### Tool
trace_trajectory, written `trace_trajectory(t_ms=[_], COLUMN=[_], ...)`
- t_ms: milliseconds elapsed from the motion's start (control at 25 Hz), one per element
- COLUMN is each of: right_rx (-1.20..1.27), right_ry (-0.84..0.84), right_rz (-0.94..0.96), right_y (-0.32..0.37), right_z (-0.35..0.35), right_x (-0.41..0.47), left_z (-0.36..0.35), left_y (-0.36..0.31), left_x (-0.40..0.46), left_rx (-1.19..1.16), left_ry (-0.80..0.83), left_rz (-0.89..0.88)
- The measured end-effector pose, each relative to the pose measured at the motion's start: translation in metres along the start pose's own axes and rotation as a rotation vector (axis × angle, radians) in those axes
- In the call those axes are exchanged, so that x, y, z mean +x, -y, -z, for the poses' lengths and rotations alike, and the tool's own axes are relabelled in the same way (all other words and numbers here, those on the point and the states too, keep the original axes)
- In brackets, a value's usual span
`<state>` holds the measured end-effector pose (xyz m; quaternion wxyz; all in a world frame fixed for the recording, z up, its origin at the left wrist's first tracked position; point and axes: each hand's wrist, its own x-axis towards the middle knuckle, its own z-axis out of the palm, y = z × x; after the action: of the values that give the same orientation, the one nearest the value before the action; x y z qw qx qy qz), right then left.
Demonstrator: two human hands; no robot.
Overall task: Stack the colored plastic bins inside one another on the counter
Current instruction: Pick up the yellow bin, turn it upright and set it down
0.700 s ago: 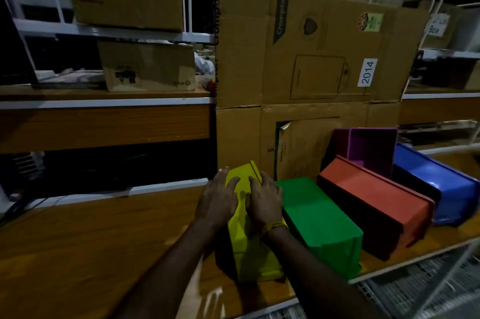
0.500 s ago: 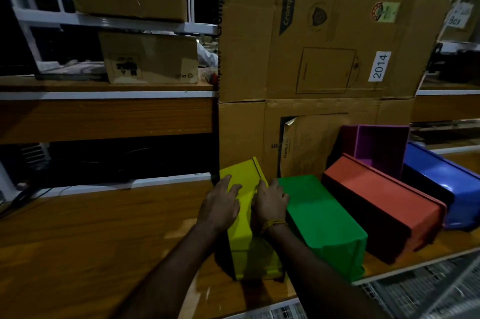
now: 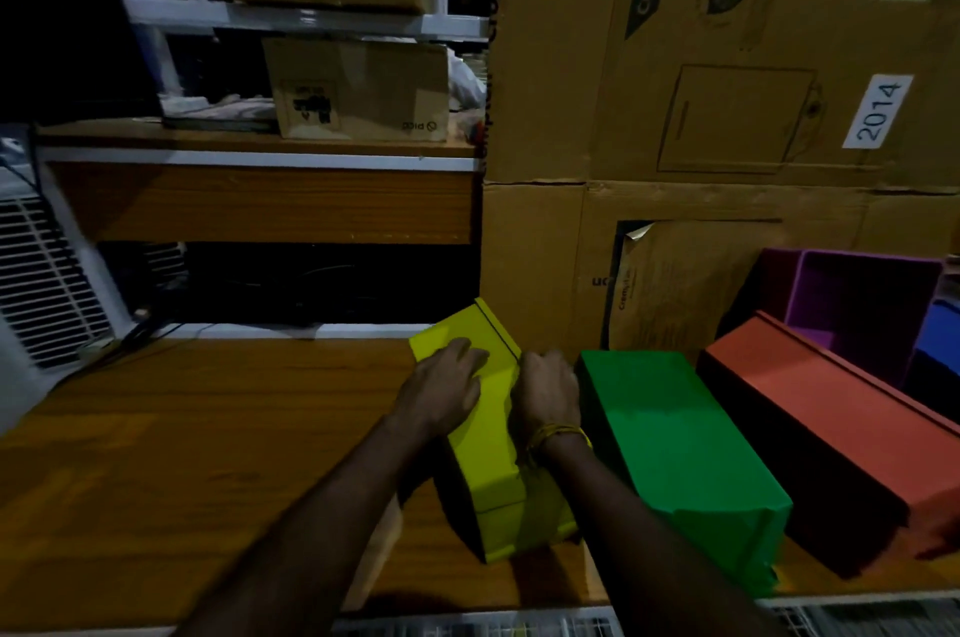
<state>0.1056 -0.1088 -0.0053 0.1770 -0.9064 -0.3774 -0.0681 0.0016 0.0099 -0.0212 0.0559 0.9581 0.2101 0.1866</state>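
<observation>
- Since a moment ago our left hand (image 3: 445, 392) has slid up along the yellow bin, and our right hand (image 3: 549, 389) has moved to its right edge.
- We see a tall wall of cardboard boxes (image 3: 727, 117) standing at the back of the worktop (image 3: 208, 454).
- We see a red bin (image 3: 810, 434) lying upside down on the right, with a purple bin (image 3: 857, 309) and a blue bin (image 3: 940, 345) behind it.
- We see a green bin (image 3: 680, 449) upside down too, just beside the yellow one.
- We see the yellow bin (image 3: 488, 444) upside down in the middle of the worktop, its far end tipped up.
- Our left hand lies flat on top of the yellow bin with its fingers spread.
- Our right hand curls its fingers over the bin's right edge, in the gap next to the green bin.
- We see a yellow band (image 3: 558, 435) on the right wrist.
</observation>
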Motion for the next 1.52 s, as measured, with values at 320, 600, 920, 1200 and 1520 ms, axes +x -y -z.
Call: trace_trajectory(t_ms=[320,600,920,1200,1520], right_rx=[0.094,0.135,0.6,0.923,0.905], right_ry=[-0.143,-0.268,-0.198,-0.095,-0.024], right_rz=[0.202,0.25,-0.231,-0.547,-0.625], right_y=[0.056,0.087,0.117,0.135,0.084], right_z=[-0.021,-0.039,-0.075,-0.119,-0.115], right_x=[-0.015,-0.008,-0.035,-0.062,-0.045], left_z=[0.02,0.06,0.038,-0.004,0.007], left_y=[0.067,0.138,0.132,0.12,0.169], left_x=[-0.025,-0.067,-0.122,-0.149,-0.139], left_rx=[0.088,0.148,0.116,0.079,-0.078], left_ry=[-0.071,-0.123,-0.284,-0.26,-0.161], left_rz=[0.076,0.235,0.06,-0.095,0.513])
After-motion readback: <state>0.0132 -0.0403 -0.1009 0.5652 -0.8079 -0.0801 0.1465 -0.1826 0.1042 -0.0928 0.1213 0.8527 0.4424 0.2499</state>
